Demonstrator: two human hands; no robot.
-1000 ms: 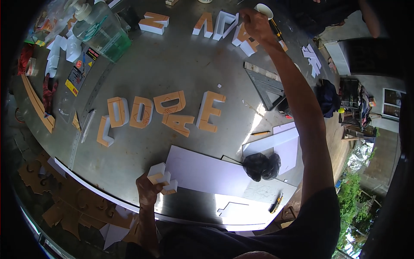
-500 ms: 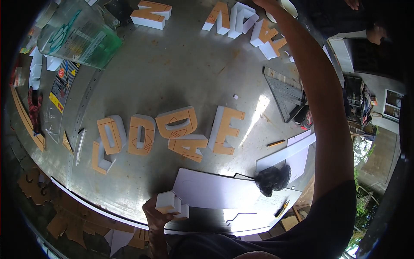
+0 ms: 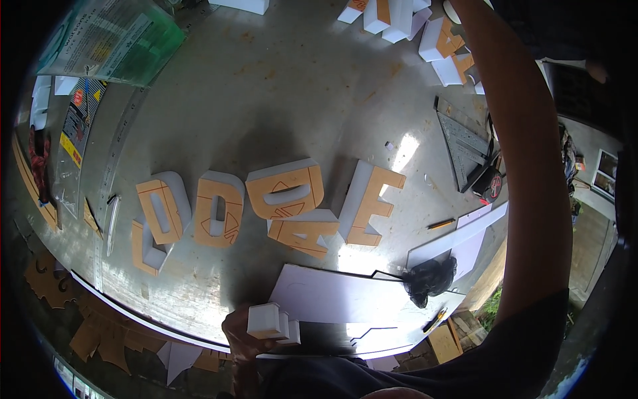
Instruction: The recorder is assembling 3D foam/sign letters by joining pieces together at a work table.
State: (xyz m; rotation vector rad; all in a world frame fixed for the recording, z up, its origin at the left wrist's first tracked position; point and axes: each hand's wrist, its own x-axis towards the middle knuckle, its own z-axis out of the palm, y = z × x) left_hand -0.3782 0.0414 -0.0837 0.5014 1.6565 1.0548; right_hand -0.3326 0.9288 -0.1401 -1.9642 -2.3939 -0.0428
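Observation:
At the near edge of the table, my left hand (image 3: 240, 330) is closed around a white stepped block piece (image 3: 266, 321). Its white sides resemble those of the block letters, but which letter it might be I cannot tell. My right forearm stretches far across the table's right side, and the hand itself lies past the top edge of the picture. Close to that wrist is the rim of a round white container (image 3: 452, 12). Several block letters with brown cardboard faces and white sides, among them one at the right (image 3: 373, 205), lie across the middle.
More block letters (image 3: 444, 41) stand at the far right. A set square (image 3: 463, 147), tape measure (image 3: 490, 185), pencil (image 3: 441, 224) and black plastic bag (image 3: 430, 279) lie on the right. White sheets (image 3: 339, 292) lie near me. A clear green-bottomed container (image 3: 119, 46) and long ruler (image 3: 119, 136) are at left.
The whole view has shifted, with the far letters now nearer the top edge. My right hand has passed out of the picture at the top. My left hand keeps its hold on the white block piece.

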